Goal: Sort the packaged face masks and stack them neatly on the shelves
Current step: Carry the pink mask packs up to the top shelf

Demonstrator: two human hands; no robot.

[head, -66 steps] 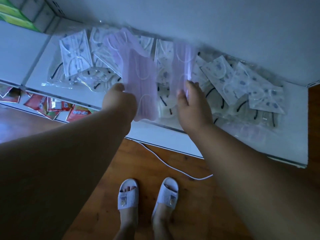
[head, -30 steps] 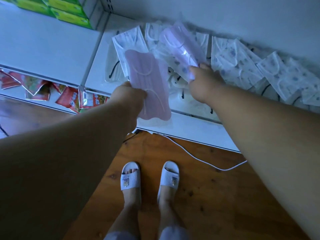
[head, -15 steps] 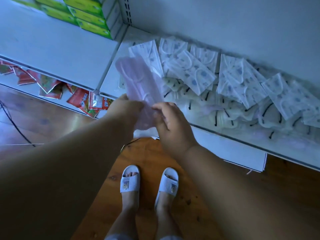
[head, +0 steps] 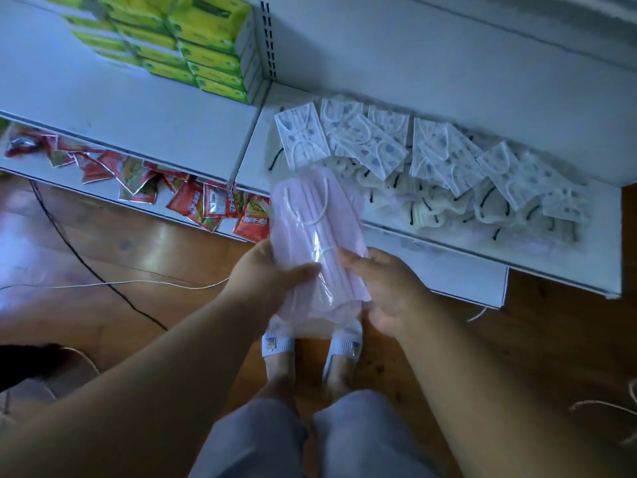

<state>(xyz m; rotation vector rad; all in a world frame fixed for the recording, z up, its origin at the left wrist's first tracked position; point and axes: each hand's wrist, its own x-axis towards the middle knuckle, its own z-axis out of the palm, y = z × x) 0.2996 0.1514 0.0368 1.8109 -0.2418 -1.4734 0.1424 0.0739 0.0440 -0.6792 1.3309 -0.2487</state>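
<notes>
Pink masks [head: 315, 236] pinched between left hand [head: 265, 274] and right hand [head: 386, 288] — squaring done, shelf [head: 448, 257] placement likely next.

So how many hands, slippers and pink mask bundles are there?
Bare hands: 2, left hand and right hand
White ribbed slippers: 2
Pink plastic-wrapped face mask bundle: 1, held by both hands
Total: 5
</notes>
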